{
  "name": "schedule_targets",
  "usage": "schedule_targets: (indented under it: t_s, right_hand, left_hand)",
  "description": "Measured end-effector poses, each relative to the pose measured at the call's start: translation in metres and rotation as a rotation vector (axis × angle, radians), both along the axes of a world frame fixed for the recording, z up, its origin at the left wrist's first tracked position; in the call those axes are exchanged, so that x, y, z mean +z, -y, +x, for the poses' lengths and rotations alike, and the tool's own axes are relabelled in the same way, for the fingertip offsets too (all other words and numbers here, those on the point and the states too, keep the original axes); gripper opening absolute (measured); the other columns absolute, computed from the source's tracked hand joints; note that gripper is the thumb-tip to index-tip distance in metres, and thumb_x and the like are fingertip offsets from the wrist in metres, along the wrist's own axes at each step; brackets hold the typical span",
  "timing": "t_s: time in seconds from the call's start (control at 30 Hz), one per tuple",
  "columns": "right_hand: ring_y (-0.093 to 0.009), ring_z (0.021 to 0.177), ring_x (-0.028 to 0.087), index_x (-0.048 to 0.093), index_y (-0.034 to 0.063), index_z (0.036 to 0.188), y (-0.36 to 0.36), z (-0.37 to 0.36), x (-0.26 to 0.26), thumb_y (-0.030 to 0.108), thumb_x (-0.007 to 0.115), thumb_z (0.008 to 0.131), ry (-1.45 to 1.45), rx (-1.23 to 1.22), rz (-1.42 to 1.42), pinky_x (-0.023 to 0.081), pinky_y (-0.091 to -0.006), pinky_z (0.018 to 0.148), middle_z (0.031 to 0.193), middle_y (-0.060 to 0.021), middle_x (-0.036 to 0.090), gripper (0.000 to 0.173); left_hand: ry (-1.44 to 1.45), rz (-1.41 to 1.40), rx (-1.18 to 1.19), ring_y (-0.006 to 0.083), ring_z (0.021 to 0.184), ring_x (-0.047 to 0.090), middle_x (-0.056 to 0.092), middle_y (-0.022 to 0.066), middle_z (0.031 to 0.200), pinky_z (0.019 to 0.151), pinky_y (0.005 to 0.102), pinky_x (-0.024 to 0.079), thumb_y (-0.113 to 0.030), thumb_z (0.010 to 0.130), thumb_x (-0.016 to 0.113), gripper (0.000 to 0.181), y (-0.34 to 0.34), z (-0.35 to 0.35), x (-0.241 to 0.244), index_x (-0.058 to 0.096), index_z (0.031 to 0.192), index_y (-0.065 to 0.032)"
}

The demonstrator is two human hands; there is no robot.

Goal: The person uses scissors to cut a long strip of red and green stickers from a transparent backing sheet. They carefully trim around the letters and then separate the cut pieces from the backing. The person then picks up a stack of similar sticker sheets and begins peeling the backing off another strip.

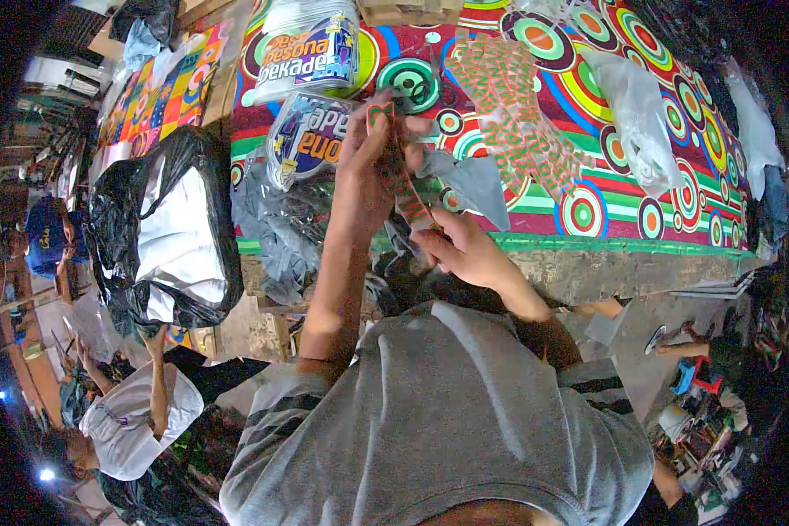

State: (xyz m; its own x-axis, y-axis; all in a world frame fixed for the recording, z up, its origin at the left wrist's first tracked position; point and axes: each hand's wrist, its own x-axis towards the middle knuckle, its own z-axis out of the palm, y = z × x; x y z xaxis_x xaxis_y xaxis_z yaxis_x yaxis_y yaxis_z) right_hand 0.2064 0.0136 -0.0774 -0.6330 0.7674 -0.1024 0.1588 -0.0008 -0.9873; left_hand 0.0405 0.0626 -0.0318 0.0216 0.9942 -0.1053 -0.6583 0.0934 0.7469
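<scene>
Before me, my left hand (371, 158) is raised over the table edge, its fingers closed around a narrow red-and-green printed strip (413, 205). Lower and to the right, my right hand (467, 250) pinches the strip's lower end. A fan of similar lettered strips (509, 105) lies on the patterned tablecloth (657, 230). Left of my left hand is a shaped printed piece with lettering (306, 141), and behind it stands a stack of such pieces in clear plastic (302, 56). A grey cloth piece (477, 187) lies just right of my left hand.
Crumpled grey material (279, 243) lies at the table's near left edge. A black plastic bag with white contents (181, 230) is farther left. A clear plastic bag (638, 125) lies at right. Another person in a white shirt (141, 421) is at lower left, reaching towards the black bag.
</scene>
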Motion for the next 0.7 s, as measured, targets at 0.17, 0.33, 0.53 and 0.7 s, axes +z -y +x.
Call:
schedule_targets:
  t_s: [0.17, 0.33, 0.53, 0.7]
  right_hand:
    - [-0.007, 0.046, 0.044, 0.051, 0.0049, 0.097, -0.01, -0.005, 0.002, 0.027, 0.055, 0.096, -0.022, -0.045, -0.162, 0.034, -0.0245, 0.042, 0.064, -0.0005, 0.053, 0.022]
    - [-0.008, 0.053, 0.049, 0.054, 0.0043, 0.096, -0.018, -0.006, -0.006, 0.026, 0.057, 0.095, 0.046, -0.024, -0.325, 0.041, -0.0251, 0.048, 0.067, -0.0025, 0.054, 0.022]
    - [-0.02, 0.078, 0.062, 0.063, 0.0013, 0.093, -0.067, 0.028, -0.019, 0.021, 0.064, 0.089, 0.023, -0.46, 0.237, 0.048, -0.0309, 0.071, 0.081, -0.011, 0.065, 0.02]
    - [-0.033, 0.101, 0.057, 0.062, 0.0053, 0.102, -0.136, 0.078, -0.034, 0.038, 0.063, 0.086, 0.858, -0.81, 0.63, 0.045, -0.0526, 0.082, 0.107, -0.0156, 0.06, 0.037]
  left_hand:
    - [0.108, -0.177, -0.094, 0.0244, 0.103, 0.063, 0.063, 0.0162, 0.113, 0.085, 0.0354, 0.051, -0.032, 0.099, 0.048, 0.035, 0.008, -0.004, -0.032, 0.049, 0.121, -0.0048]
    - [0.144, -0.201, -0.069, 0.0128, 0.067, 0.055, 0.057, 0.0027, 0.083, 0.06, 0.0295, 0.048, -0.022, 0.101, 0.044, 0.02, 0.019, 0.003, -0.048, 0.051, 0.113, -0.0078]
    - [0.131, -0.154, -0.041, 0.0086, 0.059, 0.042, 0.047, -0.0006, 0.075, 0.056, 0.0239, 0.038, -0.022, 0.101, 0.044, 0.018, 0.017, -0.014, -0.066, 0.05, 0.111, -0.0076]
    - [0.124, -0.211, -0.064, 0.0093, 0.06, 0.043, 0.05, 0.0004, 0.077, 0.055, 0.0235, 0.037, -0.024, 0.101, 0.046, 0.019, 0.015, -0.019, -0.087, 0.05, 0.111, -0.0089]
